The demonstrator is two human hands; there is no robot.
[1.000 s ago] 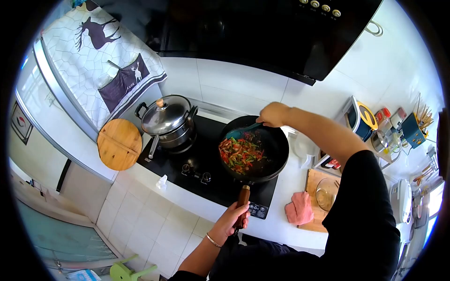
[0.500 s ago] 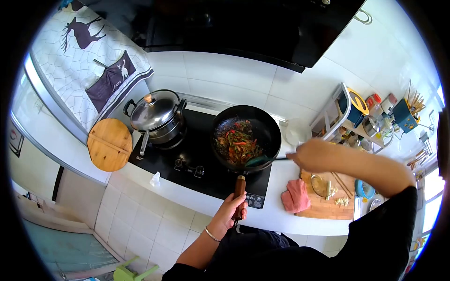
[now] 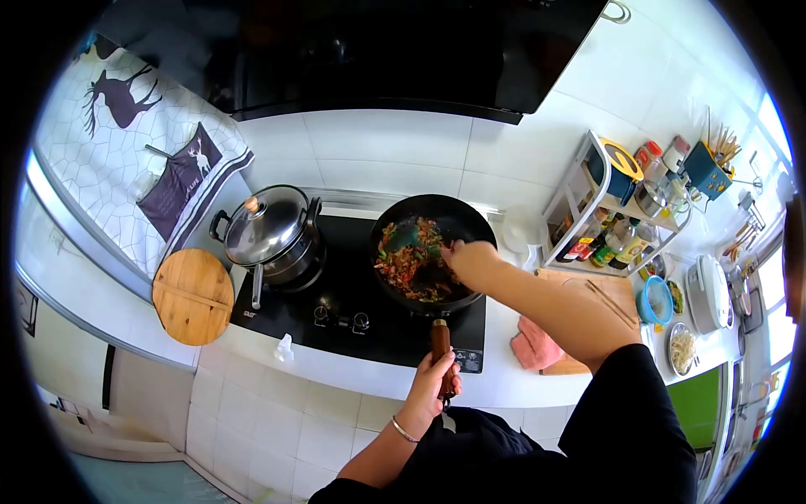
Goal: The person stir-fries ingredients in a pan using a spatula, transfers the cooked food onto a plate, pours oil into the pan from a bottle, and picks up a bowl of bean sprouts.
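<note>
Wok, black and round, sat on the right side of a dark cooktop, as I saw it through the remote head camera. Chopped food in red, green and brown lay inside, mostly toward the left. I judged the cooking partway along: the pieces were cut, mixed and apparently browning, yet lay in the wok rather than on a dish. How much was left, I couldn't tell. The left hand had its fingers wrapped around the wooden handle, on the near side of the food. The right hand reached over the wok, fingers apparently closed on a teal spatula, though blur hid the grip. The food lay just left of those fingers.
</note>
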